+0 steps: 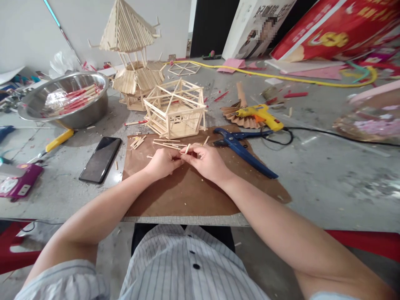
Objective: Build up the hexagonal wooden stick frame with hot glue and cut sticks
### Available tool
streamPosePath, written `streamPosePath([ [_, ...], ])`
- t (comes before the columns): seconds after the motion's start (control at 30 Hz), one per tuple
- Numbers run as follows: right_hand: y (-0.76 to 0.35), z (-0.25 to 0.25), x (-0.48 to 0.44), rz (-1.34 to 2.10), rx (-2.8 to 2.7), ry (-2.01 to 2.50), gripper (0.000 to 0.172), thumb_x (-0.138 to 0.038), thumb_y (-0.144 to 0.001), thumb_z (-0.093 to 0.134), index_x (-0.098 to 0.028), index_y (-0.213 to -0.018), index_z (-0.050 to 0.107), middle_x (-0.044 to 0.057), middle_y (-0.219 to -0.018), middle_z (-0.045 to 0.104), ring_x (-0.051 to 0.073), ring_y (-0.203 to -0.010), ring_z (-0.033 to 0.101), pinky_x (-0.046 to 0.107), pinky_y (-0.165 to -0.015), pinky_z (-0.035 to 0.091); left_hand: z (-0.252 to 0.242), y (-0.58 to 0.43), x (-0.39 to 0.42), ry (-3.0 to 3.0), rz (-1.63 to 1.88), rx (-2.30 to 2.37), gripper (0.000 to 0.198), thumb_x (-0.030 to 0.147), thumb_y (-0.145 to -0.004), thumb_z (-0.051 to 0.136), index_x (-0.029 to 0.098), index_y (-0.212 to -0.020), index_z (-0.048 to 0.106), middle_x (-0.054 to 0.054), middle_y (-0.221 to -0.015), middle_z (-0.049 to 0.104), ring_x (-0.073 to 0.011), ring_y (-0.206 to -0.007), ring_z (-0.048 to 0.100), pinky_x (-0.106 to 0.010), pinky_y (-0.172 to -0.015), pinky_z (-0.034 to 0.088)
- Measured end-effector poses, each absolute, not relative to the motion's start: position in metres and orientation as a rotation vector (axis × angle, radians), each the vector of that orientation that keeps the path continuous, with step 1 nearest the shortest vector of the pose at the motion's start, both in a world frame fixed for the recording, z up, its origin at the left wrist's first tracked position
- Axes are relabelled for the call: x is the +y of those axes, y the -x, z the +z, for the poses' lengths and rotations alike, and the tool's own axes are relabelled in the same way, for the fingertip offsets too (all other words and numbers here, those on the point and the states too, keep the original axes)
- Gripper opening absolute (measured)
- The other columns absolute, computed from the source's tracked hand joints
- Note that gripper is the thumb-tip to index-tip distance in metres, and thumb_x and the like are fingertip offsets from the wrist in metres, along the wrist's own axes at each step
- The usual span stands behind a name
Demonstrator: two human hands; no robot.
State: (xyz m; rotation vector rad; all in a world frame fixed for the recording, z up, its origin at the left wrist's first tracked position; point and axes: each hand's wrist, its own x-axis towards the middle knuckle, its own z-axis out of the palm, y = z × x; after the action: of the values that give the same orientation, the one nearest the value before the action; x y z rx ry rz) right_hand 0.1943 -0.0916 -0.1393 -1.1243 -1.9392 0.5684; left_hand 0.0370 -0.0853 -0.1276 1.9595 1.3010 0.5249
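Note:
Over the brown sheet (187, 196), my left hand (164, 162) and my right hand (204, 160) meet with fingers pinched together. A short wooden stick (188, 148) stands up between the fingertips of my right hand. What my left fingers hold is too small to make out. Just beyond my hands lie loose sticks (167, 144), with a pile of short pieces (137, 142) to their left. Behind them sits an open stick frame (175, 109) with several sides. A stick tower with a pointed roof (125, 31) rises at the back left.
Blue cutters (243, 156) lie right of my hands, below a yellow glue gun (261, 114) with a black cord. On the left are a phone (100, 160), a yellow-handled tool (59, 140) and a metal bowl (96, 106) of sticks. A yellow cable (312, 79) crosses the back.

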Motion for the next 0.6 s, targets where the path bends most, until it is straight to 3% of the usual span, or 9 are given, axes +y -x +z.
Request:
streamPosePath([
  [0.4,-0.1951,-0.1443,-0.0892,0.750,-1.872,1.135,0.014,-0.021,-0.075,0.058,-0.017,-0.079,0.071,0.007,-0.088,0.070,0.017,-0.080,0.065,0.029,-0.076,0.048,-0.1339,-0.0343,-0.0800,-1.879,0.518,1.284,0.020,0.030,-0.073,0.056,0.013,-0.073,0.066,0.005,-0.045,0.048,-0.0045,-0.034,0.042,-0.015,-0.038,0.032],
  [0.6,-0.1932,-0.1432,-0.0914,0.657,-1.948,1.125,0.013,-0.020,-0.076,0.058,-0.020,-0.076,0.071,0.004,-0.085,0.071,0.017,-0.080,0.065,0.029,-0.076,0.048,-0.1309,-0.0339,-0.0817,-1.882,0.518,1.305,0.021,0.032,-0.072,0.057,0.012,-0.069,0.064,0.005,-0.042,0.047,-0.0041,-0.034,0.042,-0.015,-0.038,0.031],
])
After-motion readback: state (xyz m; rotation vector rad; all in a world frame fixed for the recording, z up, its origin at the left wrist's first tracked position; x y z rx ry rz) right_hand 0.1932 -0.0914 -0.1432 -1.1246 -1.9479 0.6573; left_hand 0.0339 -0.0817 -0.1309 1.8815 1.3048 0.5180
